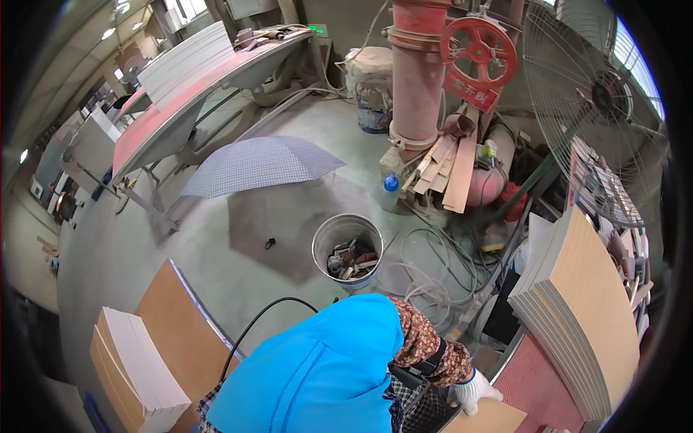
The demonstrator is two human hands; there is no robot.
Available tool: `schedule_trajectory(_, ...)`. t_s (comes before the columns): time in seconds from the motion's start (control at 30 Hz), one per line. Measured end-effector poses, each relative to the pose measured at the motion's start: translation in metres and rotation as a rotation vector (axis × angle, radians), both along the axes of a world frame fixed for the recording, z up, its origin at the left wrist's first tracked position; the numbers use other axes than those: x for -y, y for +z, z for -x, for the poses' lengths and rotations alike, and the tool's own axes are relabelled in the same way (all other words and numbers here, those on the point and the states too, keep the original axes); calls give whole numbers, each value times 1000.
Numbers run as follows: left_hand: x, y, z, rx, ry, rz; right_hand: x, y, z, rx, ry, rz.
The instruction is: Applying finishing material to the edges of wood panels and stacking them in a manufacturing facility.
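Note:
My left hand [474, 392], in a white glove, is at the lower right, reached across in front of me. Its thumb is on the face of a thin tan board [498, 418] and its fingers lie along the far edge, closed on it. The patterned sleeve [419, 335] has a black band round it, and blue cloth [303, 368] covers the upper arm. Under the board's far edge lies a red textured surface [541, 375]. Leaning beside it on the right is a stack of tan-faced boards [577, 317]. My right hand is out of the picture.
A metal bucket of scraps [348, 229] stands ahead, by an open checked umbrella [267, 162] on the floor. Loose hoses [447, 267] coil near a red pipe with a handwheel [480, 52]. A large fan [606, 94] is far right; white panels [137, 353] are left.

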State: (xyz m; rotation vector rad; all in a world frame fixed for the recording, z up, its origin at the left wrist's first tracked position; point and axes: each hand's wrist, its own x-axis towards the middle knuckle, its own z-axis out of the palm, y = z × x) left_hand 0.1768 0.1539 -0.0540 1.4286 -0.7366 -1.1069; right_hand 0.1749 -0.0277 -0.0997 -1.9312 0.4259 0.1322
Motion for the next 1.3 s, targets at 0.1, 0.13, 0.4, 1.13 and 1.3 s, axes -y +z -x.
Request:
schedule_trajectory(0.1,2,-3,-3,-16,-10,-33,-15,-3,-12,-7,51,-15)
schedule_trajectory(0.13,4,0,-1,-12,-18,-29,-16,-4,-15,-12,58,-17)
schedule_trajectory(0.4,7,2,-4,-47,6,-59,-40,-9,-38,-33,137,-31)
schedule_trajectory(1.13,3,6,1,-43,11,-49,-43,-4,-43,-23,129,-60)
schedule_trajectory(1.3,6,8,8,-9,103,-14,-45,0,-43,-22,124,-42)
